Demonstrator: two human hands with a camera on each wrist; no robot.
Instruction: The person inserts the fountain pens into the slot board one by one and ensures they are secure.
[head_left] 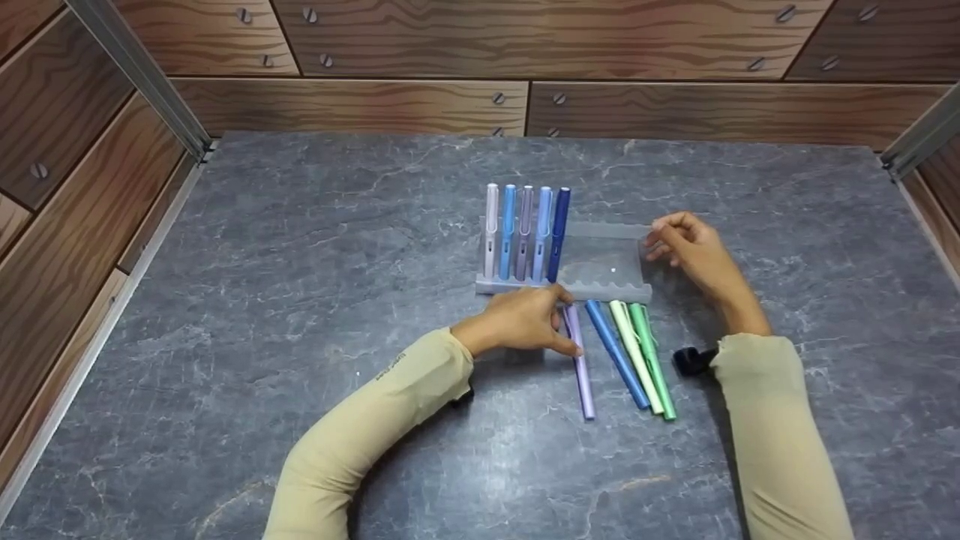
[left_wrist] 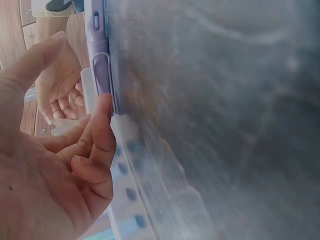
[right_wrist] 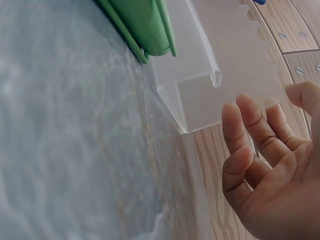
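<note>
A clear plastic pen stand [head_left: 604, 255] holds several capped pens in its left half, from pale lilac to a navy pen [head_left: 559, 232]. My left hand [head_left: 529, 319] is over a lavender pen [head_left: 583, 382] lying in front of the stand. In the left wrist view, the index fingertip touches that pen's clip [left_wrist: 102, 75], while the thumb stands away from it. At the stand's upper right corner, my right hand [head_left: 697, 244] pinches the clear edge lightly between thumb and finger. The right wrist view has the stand's bare side [right_wrist: 200, 105] beside the fingers.
Right of the lavender pen, a blue pen [head_left: 616, 354], a pale green pen [head_left: 636, 356] and a green pen [head_left: 652, 360] lie slanted on the grey marbled table [head_left: 300, 262]. Wood-patterned panels [head_left: 420, 105] border the back and left side.
</note>
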